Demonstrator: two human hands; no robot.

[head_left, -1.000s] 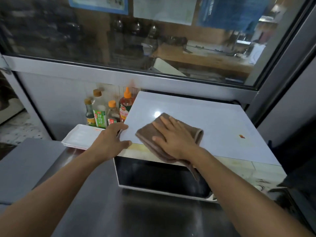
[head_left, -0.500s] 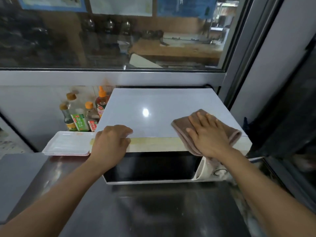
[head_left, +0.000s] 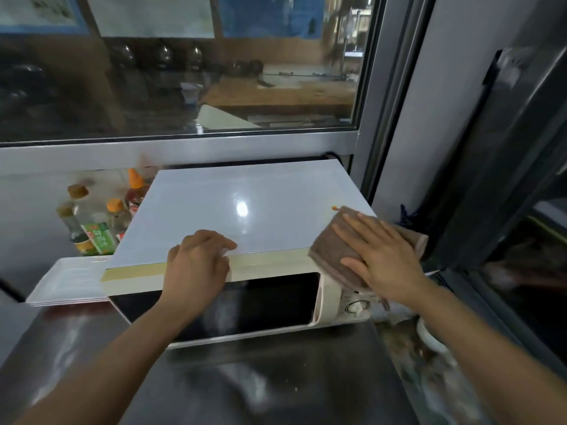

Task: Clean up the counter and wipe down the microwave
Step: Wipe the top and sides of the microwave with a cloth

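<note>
The brown cloth [head_left: 340, 250] is now being pressed flat at the front right corner of the microwave [head_left: 245, 210] top, having been swept there from the left part of the lid over the last second. It is being held down by the right hand [head_left: 380, 256], whose fingers are spread open across it (pressing, not pinching), and part of the fabric is hanging over the control dial [head_left: 356, 306]. The left hand [head_left: 196, 265] is being curled loosely over the front edge, nothing clamped in it, having been shifted rightward from the left corner. One full pass across the top is judged to be finishing; a small orange speck [head_left: 334, 207] is being left just behind the cloth.

The steel counter [head_left: 276, 384] is being kept bare in front. Sauce bottles [head_left: 92, 222] and stacked white trays [head_left: 67, 280] are being left beside the microwave, under the window [head_left: 184, 72].
</note>
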